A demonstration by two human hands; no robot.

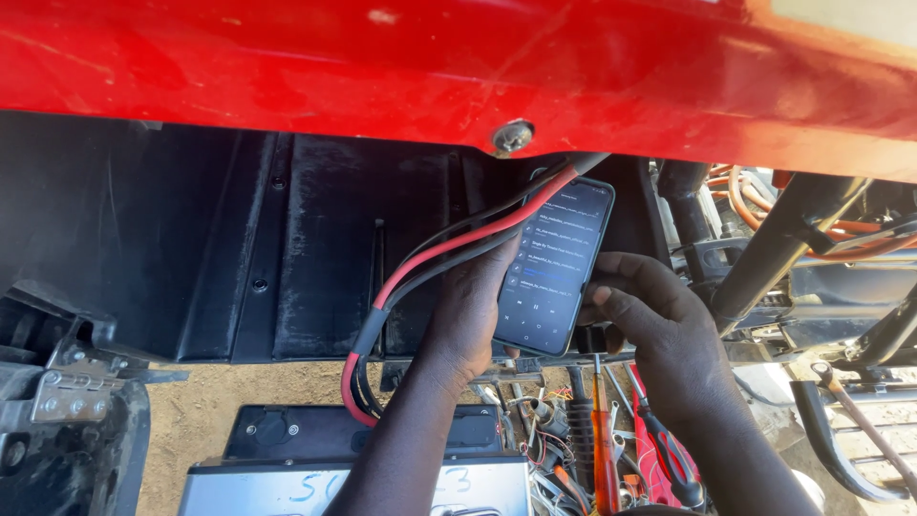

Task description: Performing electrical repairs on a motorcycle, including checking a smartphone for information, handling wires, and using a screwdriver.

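Phone: a slim dark smartphone (556, 266) with its screen lit stands nearly upright at centre frame, tilted slightly to the right, just below the red body panel (458, 67).

Left hand: your left hand (470, 311) rises from the lower middle of the frame and cups the phone's left edge, fingers wrapped behind it.

Right hand: your right hand (659, 330) comes in from the lower right, with the fingertips pinching the phone's right edge near its lower half.

Handling: you should judge the phone light, rigid and smooth-sided, with a glass face that is likely fragile and slippery. Grip it by the two long edges, not by the screen.

Cables: a red cable (449, 250) and black cables (430, 277) sweep from the upper centre down to the lower left of centre, passing over the phone's top corner and beside your left wrist.

Below: a dark battery case (287, 432) lies at the lower centre-left, and an orange-handled screwdriver (604, 449) stands at the lower centre-right.

Backdrop: a black sheet-metal compartment wall (191, 239) fills the left half.
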